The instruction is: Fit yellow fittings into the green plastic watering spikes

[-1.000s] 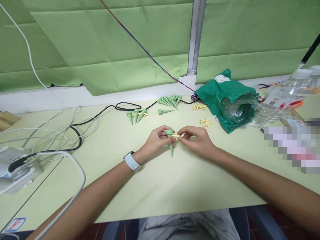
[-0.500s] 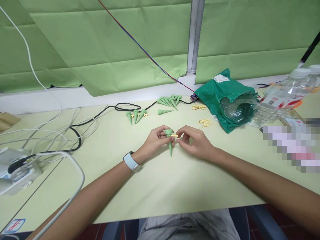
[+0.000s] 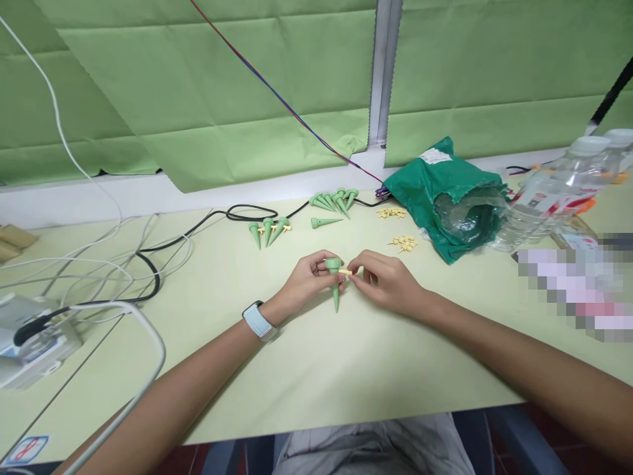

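My left hand is closed around a green plant watering spike, held upright with its point down. A small yellow valve sticks out from the spike's right side. The fingertips of my right hand pinch the outer end of that valve. Behind my left hand, several green spikes with yellow valves fitted lie together. Farther back lies a group of spikes, and one single spike rests in front of it. Two small piles of loose yellow valves lie beyond my right hand.
A torn green plastic bag lies at the back right, beside clear plastic bottles. Tangled cables and a white power box occupy the left side. A blurred pinkish patch is at the right.
My right thumb and index finger have closed in on the yellow valve's outer end. The left hand still holds the spike in nearly the same place.
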### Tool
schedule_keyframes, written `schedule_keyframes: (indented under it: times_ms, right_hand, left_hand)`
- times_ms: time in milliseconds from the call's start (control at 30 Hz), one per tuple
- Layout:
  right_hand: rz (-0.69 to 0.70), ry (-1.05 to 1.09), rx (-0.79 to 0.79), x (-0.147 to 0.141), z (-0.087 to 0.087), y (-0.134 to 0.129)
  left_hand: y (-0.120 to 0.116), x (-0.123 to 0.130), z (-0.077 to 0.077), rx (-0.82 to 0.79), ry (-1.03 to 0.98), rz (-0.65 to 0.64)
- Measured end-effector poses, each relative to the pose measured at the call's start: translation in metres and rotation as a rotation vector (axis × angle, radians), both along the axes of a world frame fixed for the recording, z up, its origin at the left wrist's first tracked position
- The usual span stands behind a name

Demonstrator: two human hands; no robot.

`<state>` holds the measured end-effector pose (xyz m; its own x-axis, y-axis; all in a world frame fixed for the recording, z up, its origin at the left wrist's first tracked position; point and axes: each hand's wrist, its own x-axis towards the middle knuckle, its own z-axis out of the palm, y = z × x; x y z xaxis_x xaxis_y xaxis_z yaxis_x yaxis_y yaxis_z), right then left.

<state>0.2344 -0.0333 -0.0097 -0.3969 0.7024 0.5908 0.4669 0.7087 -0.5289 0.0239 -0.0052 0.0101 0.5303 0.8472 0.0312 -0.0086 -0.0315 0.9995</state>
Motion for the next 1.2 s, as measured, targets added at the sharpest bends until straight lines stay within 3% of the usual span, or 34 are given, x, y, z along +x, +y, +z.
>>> schedule_keyframes:
  times_ms: [233, 433, 600, 767, 833, 867, 1000, 1033, 1100, 1200]
  right_hand:
    - [-0.071, -0.065, -0.161, 0.002, 0.0, 0.003]
    - [0.008, -0.026, -0.081, 0.001, -0.001, 0.001]
    - [0.014, 0.006, -0.285, -0.002, 0.0, 0.0]
    - [-0.023, -0.107, -0.074, -0.001, 0.0, -0.002]
    - [-0.023, -0.127, -0.058, -0.001, 0.001, -0.002]
    - [-0.019, -0.103, -0.123, -0.002, 0.002, -0.002]
    - [0.087, 0.102, -0.63, -0.007, 0.003, -0.001]
    - [0.097, 0.124, -0.675, -0.008, 0.003, -0.001]
    - [0.03, 0.083, -0.564, -0.008, 0.003, -0.003]
    - [-0.079, -0.103, -0.193, -0.005, 0.002, -0.005]
  left_hand:
    - [0.0, 0.0, -0.001, -0.032, 0.01, 0.0]
    - [0.0, 0.0, 0.0, -0.012, 0.018, -0.053]
    - [-0.001, 0.0, 0.001, -0.032, 0.033, -0.042]
    - [-0.002, 0.0, 0.004, -0.005, 0.047, -0.052]
    - [-0.002, 0.0, 0.004, -0.003, 0.058, -0.062]
    - [-0.002, 0.0, 0.003, -0.004, 0.063, -0.063]
    - [-0.002, 0.0, 0.002, -0.005, 0.073, -0.054]
    - [-0.002, 0.0, 0.002, -0.004, 0.072, -0.048]
    - [-0.002, 0.001, 0.004, -0.005, 0.065, -0.036]
    - [-0.002, 0.001, 0.007, -0.011, 0.064, -0.031]
